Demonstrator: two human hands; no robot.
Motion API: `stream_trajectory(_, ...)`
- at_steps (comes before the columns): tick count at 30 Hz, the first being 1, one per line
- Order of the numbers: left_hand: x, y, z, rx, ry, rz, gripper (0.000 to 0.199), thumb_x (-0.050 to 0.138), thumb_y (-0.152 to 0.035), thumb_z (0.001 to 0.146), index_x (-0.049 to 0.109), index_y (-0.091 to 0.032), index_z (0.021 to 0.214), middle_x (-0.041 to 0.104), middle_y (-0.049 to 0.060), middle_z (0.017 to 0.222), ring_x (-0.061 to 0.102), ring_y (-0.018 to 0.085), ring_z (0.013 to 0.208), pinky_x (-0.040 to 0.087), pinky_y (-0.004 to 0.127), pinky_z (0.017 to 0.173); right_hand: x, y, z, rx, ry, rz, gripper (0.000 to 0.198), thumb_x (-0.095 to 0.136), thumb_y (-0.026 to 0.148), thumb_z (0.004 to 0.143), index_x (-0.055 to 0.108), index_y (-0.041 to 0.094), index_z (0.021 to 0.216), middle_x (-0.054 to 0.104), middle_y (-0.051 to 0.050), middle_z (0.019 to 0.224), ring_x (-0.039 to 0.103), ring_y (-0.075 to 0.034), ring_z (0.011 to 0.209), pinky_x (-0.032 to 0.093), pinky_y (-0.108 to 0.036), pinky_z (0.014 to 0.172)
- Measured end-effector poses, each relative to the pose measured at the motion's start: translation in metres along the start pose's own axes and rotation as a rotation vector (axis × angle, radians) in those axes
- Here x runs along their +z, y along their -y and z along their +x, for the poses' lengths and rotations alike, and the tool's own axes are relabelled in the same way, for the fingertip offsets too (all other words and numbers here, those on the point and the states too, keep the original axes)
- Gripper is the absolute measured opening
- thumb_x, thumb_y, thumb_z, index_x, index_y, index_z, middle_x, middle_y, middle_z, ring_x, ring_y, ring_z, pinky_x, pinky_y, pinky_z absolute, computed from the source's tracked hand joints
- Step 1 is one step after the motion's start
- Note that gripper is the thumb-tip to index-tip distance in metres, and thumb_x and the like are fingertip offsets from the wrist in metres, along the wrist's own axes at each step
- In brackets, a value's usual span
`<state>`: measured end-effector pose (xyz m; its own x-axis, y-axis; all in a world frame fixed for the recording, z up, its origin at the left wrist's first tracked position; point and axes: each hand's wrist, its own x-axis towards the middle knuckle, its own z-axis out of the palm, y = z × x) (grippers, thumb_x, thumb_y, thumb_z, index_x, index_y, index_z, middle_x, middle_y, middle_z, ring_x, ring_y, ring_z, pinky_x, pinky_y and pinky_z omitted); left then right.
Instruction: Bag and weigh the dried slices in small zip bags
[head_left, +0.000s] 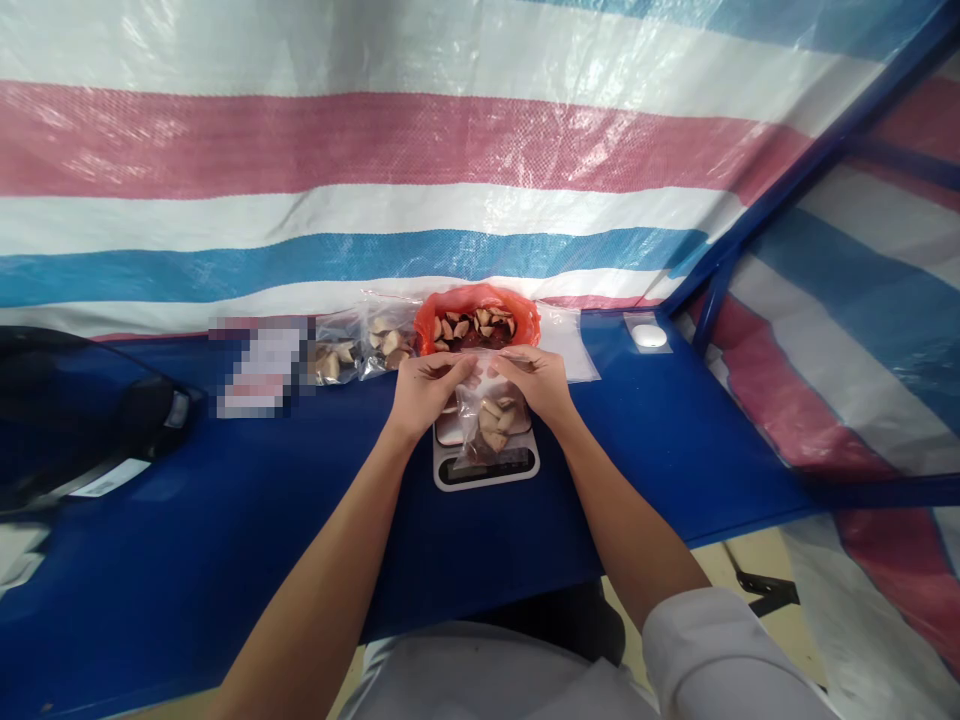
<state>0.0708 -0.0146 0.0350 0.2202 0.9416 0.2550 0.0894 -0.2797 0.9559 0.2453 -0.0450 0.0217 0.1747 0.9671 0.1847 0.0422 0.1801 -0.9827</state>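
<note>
My left hand and my right hand pinch the top edge of a clear plastic bag from both sides. Inside the bag lie several pale brown, dark-edged chunks, whose kind I cannot make out. The bag hangs over or rests on a white kitchen scale; which of the two I cannot tell. Its dark display is partly covered by the bag. Just behind my hands stands a red plastic bag, its mouth wide, with more such chunks in it.
Two filled clear bags lie left of the red bag. Flat clear bags lie to its right, then a white oval object. A black bag occupies the left of the blue table. Striped sheeting rises behind.
</note>
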Motion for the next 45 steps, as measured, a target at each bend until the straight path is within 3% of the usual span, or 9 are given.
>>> stream_trajectory(9,-0.004,0.000,0.000,0.019,0.045,0.032,0.032,0.067,-0.043,0.084,0.078,-0.015,0.073,0.075,0.005,0.067,0.068,0.017,0.060,0.054,0.024,0.059,-0.007,0.003,0.002,0.058,0.061,0.014,0.033,0.076,0.052,0.075,0.077,0.019,0.081,0.076,-0.002,0.074,0.068,-0.016,0.060,0.055,-0.026,0.052)
stream_trajectory(19,-0.003,-0.001,-0.001,-0.012,0.021,-0.046,0.028,0.073,-0.041,0.078,0.077,-0.014,0.078,0.075,0.005,0.067,0.069,0.017,0.059,0.057,0.026,0.060,-0.010,-0.001,0.006,-0.021,0.045,0.014,0.026,0.076,0.047,0.075,0.077,0.021,0.074,0.075,-0.001,0.072,0.071,-0.017,0.068,0.056,-0.026,0.062)
stream_trajectory(26,0.001,-0.004,-0.002,-0.025,-0.009,-0.067,0.027,0.073,-0.040,0.076,0.077,-0.013,0.078,0.073,0.004,0.063,0.068,0.017,0.058,0.058,0.027,0.060,-0.012,-0.001,0.004,0.030,0.042,-0.005,0.030,0.075,0.049,0.076,0.076,0.019,0.074,0.075,-0.002,0.072,0.065,-0.013,0.057,0.051,-0.023,0.049)
stream_trajectory(32,-0.005,0.004,0.002,-0.071,-0.021,-0.091,0.032,0.075,-0.046,0.076,0.076,-0.014,0.076,0.075,0.006,0.069,0.066,0.016,0.059,0.056,0.026,0.058,-0.012,0.002,0.005,0.026,-0.021,0.037,0.028,0.077,0.047,0.072,0.078,0.019,0.074,0.074,-0.002,0.069,0.068,-0.015,0.062,0.054,-0.023,0.051)
stream_trajectory(37,-0.011,0.003,0.001,-0.173,0.049,-0.182,0.038,0.078,-0.052,0.074,0.075,-0.015,0.076,0.073,0.005,0.071,0.064,0.013,0.057,0.053,0.024,0.056,-0.011,0.006,0.006,0.045,-0.066,0.058,0.034,0.079,0.052,0.069,0.075,0.019,0.073,0.073,-0.003,0.069,0.069,-0.016,0.063,0.052,-0.023,0.047)
stream_trajectory(41,-0.013,0.001,0.000,-0.150,0.030,-0.191,0.040,0.078,-0.054,0.074,0.077,-0.014,0.078,0.072,0.004,0.069,0.064,0.014,0.058,0.052,0.024,0.055,-0.011,0.007,0.006,0.070,-0.050,0.095,0.039,0.077,0.057,0.070,0.074,0.020,0.079,0.075,-0.004,0.076,0.072,-0.019,0.069,0.055,-0.024,0.049)
stream_trajectory(45,-0.016,0.003,0.003,-0.119,-0.042,-0.298,0.037,0.079,-0.052,0.074,0.079,-0.016,0.082,0.073,0.003,0.075,0.065,0.015,0.066,0.056,0.027,0.064,-0.012,0.007,0.002,0.075,0.055,0.115,0.040,0.079,0.055,0.070,0.074,0.022,0.094,0.077,-0.002,0.084,0.074,-0.020,0.079,0.060,-0.027,0.057)
